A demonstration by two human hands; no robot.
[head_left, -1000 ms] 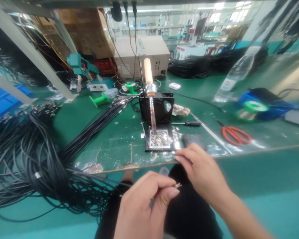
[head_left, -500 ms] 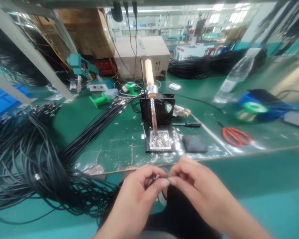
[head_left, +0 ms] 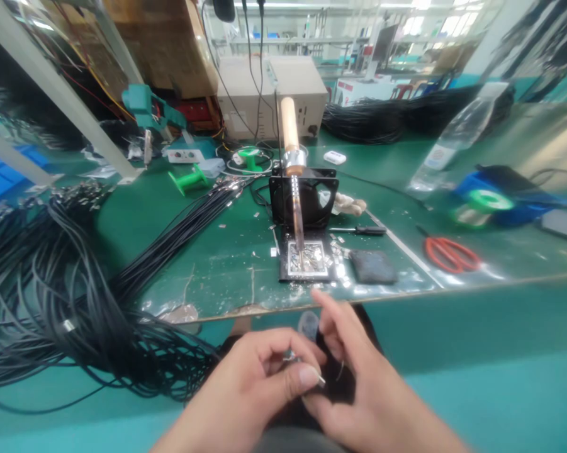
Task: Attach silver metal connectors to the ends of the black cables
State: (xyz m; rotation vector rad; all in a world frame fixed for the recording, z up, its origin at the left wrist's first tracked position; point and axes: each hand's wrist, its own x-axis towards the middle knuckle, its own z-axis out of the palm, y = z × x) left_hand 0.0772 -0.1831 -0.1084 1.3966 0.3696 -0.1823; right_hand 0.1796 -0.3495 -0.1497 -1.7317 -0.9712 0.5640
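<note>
The left hand [head_left: 264,377] pinches a small metal-tipped piece [head_left: 321,381] between thumb and forefinger, its bright end poking out past the thumbnail, low in front of the bench edge and above the person's lap. The right hand [head_left: 359,371] is close beside it, forefinger stretched forward and thumb reaching in near the piece; the other fingers are curled and partly hidden, so whether they grip anything cannot be told.

On the green workbench [head_left: 221,277], a wooden-handled soldering iron [head_left: 290,126] slants down in front of a black fan [head_left: 304,204], its tip over a square tray [head_left: 306,258] of metal bits. To the right of the tray lies a dark grey pad [head_left: 372,267], with a black-handled screwdriver [head_left: 369,231] behind it and red-handled scissors [head_left: 450,254] farther right. A clear plastic bottle [head_left: 457,138] stands beyond the scissors, near a green-rimmed spool [head_left: 481,207]. Black cables [head_left: 85,296] spread over the bench's left side and hang past its front edge
</note>
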